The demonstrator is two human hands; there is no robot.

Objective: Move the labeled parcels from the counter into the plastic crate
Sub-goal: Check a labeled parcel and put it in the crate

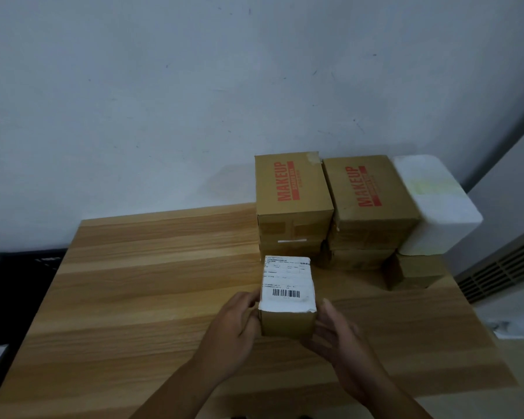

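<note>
the small brown parcel [286, 297], white barcode label on top, sits between both hands over the near middle of the counter [133, 282]. the left hand [236, 325] grips its left side with curled fingers; the right hand [336, 331] touches its right side, though blur hides how far its fingers curl.

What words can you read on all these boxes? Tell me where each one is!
"MAKEUP": red, on the left brown box.
"MAKEUP": red, on the right brown box.
Smaller red print beside each: too blurred to read.
The white label on the small box: a barcode, but its words are too small to read.
</note>
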